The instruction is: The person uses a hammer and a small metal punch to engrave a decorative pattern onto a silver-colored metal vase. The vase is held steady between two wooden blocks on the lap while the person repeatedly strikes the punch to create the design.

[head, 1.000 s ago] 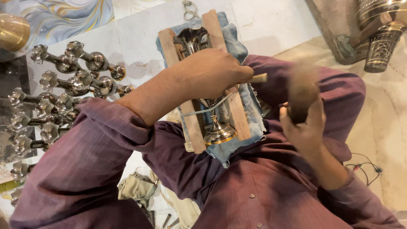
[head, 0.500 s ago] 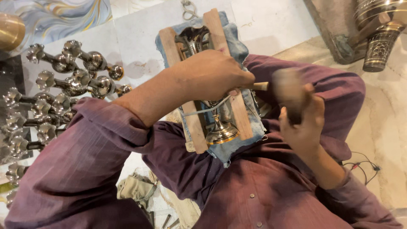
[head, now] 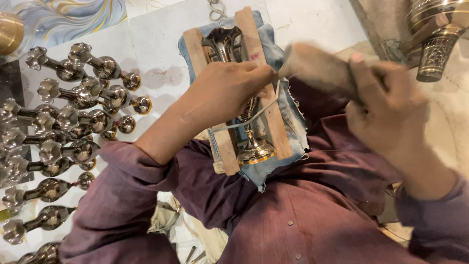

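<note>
My left hand (head: 222,93) fingers press one brass vase (head: 246,122) lying between two wooden slats (head: 266,112) on blue cloth (head: 293,117), while my right hand (head: 386,107) fingers grip one blurred mallet (head: 317,68).

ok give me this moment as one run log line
left hand pressing metal candlestick between wooden slats | right hand gripping blurred wooden mallet | finished candlesticks lying left

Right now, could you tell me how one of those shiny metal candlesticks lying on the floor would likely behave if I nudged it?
A candlestick looks solid metal, so probably stiff and heavy for its size. Lying on its side with a rounded stem, it may roll in an arc. Its polished surface could be slippery.
</note>
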Demonstrator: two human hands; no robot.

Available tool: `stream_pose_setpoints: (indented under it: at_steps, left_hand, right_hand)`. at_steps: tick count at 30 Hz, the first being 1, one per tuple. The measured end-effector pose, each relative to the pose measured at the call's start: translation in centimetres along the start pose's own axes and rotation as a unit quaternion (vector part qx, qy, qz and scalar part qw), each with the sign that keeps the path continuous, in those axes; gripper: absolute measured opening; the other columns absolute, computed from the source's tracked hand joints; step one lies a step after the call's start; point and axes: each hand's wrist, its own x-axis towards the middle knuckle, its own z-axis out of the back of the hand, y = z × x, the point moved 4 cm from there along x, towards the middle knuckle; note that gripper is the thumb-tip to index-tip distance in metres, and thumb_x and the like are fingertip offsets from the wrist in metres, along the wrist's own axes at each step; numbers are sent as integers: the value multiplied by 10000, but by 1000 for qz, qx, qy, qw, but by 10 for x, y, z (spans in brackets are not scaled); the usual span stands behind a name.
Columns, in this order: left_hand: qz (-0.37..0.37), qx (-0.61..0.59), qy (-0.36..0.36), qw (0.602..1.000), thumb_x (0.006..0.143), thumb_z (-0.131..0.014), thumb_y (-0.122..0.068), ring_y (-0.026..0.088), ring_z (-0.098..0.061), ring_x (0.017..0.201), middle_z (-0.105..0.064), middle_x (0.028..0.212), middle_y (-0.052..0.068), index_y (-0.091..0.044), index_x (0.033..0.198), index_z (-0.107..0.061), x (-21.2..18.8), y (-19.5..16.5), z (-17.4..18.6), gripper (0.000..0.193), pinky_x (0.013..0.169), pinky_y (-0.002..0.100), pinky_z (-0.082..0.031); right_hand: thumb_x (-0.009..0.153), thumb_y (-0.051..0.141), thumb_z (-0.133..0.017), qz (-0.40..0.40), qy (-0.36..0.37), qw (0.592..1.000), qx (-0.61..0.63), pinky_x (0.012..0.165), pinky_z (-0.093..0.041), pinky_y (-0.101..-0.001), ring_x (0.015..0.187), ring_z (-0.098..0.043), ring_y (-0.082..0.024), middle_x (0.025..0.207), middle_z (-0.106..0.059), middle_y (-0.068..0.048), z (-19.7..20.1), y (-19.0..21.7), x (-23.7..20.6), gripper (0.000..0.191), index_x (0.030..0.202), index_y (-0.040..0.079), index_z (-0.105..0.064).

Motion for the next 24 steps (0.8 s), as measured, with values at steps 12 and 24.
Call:
stream_pose_setpoints:
  at_steps: [12,24]
  left_hand:
    - [73,-7,-83,994,999,-655,-158,382,-683,845,-653,917,118,-82,1133,-555,-17,0,-4,184,663,484,-511]
    - [126,-64,-208,968,1036,-700,-155,344,-673,796,-653,931,123,-51,1180,-583,-40,-9,-7,213,664,433,-510]
  right_hand:
    - [842,108,-777,115,37,993,-12,767,-551,-450,926,-631,-363,1108,-583,-196,23,16,52,625,1415,27,-544]
    - [775,107,-789,204,84,970,-104,666,-545,-428,824,-657,-295,1123,-639,-167,39,41,84,766,1506,125,-557]
